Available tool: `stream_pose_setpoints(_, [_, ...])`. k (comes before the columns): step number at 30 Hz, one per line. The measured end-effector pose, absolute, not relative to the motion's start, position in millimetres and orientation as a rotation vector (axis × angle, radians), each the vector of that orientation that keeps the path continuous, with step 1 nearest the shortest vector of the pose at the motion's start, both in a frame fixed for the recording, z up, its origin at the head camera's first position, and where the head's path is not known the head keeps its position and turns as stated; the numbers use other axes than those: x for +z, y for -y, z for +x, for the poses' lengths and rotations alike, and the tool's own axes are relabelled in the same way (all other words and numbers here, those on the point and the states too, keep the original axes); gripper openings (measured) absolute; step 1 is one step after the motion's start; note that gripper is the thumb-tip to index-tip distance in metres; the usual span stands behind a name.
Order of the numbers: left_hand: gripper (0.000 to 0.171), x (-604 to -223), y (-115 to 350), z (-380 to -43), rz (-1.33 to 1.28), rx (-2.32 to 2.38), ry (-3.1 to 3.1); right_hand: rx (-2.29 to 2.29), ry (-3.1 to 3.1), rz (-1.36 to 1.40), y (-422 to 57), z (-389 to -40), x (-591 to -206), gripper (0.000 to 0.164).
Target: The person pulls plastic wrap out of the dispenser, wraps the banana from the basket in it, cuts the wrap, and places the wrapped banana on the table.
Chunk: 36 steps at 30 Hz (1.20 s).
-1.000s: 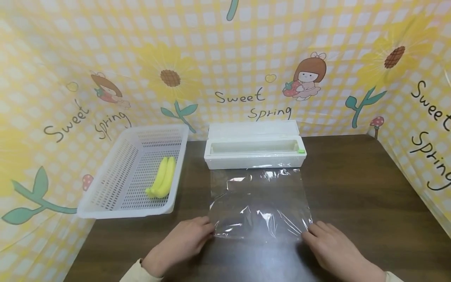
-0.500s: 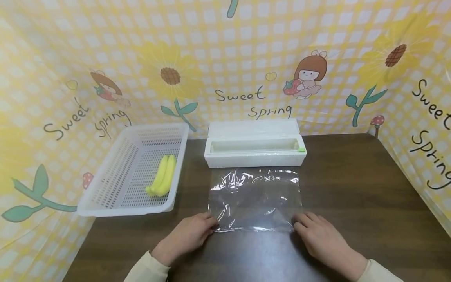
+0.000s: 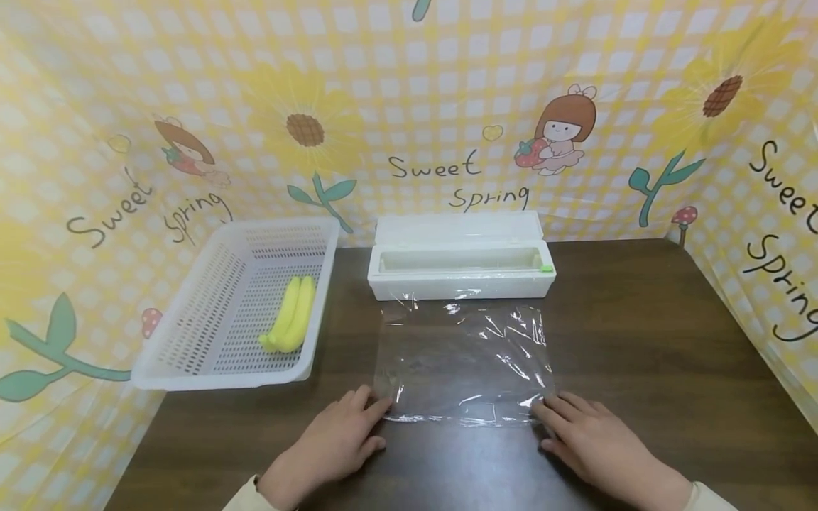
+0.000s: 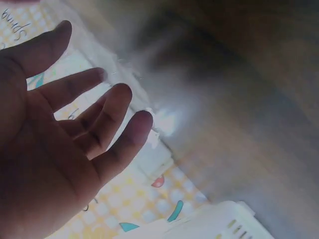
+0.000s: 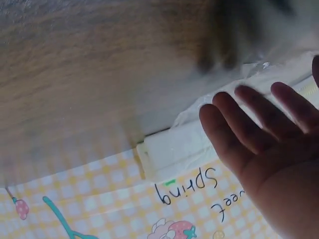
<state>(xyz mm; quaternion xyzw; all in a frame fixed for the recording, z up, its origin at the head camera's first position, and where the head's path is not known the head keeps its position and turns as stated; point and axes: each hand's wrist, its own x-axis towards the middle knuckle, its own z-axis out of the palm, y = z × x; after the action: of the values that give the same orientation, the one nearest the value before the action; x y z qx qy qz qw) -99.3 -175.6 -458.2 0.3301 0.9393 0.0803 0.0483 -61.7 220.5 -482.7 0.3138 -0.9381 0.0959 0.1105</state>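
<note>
A sheet of clear cling film (image 3: 460, 362) lies over the dark table, its near edge folded into a shiny line. It extends from the front of a long white dispenser box (image 3: 460, 280) whose lid stands up at the back. My left hand (image 3: 335, 433) is at the film's near left corner, index fingertip right at the edge and thumb apart. At the near right corner my right hand (image 3: 594, 440) has its fingertips over the film's edge, thumb held away below. Both wrist views show loosely extended fingers (image 4: 112, 119) and fingers (image 5: 229, 127) with nothing pinched.
A white perforated basket (image 3: 217, 380) stands on the left with yellow bananas (image 3: 290, 316) inside. A green piece (image 3: 546, 269) sits at the dispenser's right end. Yellow checked cloth (image 3: 409, 92) rises behind and beside the dark wooden table (image 3: 639, 341).
The film has come down from being held stretched at its corners to lying on the table. Both thumbs have parted from the fingers, letting go of the film. The right hand shifted inward.
</note>
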Motion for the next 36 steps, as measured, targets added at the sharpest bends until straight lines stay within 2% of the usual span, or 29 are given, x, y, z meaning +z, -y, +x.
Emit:
stream_pose_setpoints(3, [0.048, -454.3, 169.9, -101.8, 1.034, 0.332, -2.962, 0.309, 2.726, 0.884, -218.8, -64.0, -477.2, 0.046])
stream_pose_setpoints(6, [0.045, -453.4, 161.5, -104.4, 1.060, 0.381, -2.989, 0.330, 2.713, 0.855, -214.1, -67.9, -475.2, 0.048])
stream_pose_setpoints(14, [0.081, -462.6, 135.0, -110.8, 0.999, 0.283, -2.544, 0.318, 3.007, 0.831, -228.2, -55.3, -486.4, 0.091])
stream_pose_setpoints(21, [0.083, -476.8, 153.6, -105.4, 0.879, 0.357, -2.480, 0.351, 3.090, 0.793, -233.4, -64.2, -485.7, 0.094])
stream_pose_setpoints(26, [0.085, -484.5, 161.6, -104.0, 0.854, 0.362, -2.483, 0.433, 3.171, 0.618, -243.5, -103.4, -478.0, 0.093])
stream_pose_setpoints(30, [0.084, -490.8, 159.4, -105.1, 0.895, 0.344, -2.528, 0.616, 3.174, 0.427, -257.6, -155.0, -474.9, 0.092])
stream_pose_setpoints(36, [0.086, -498.1, 150.6, -109.9, 0.917, 0.314, -2.538, 0.883, 3.083, 0.232, -276.8, -225.3, -471.0, 0.099])
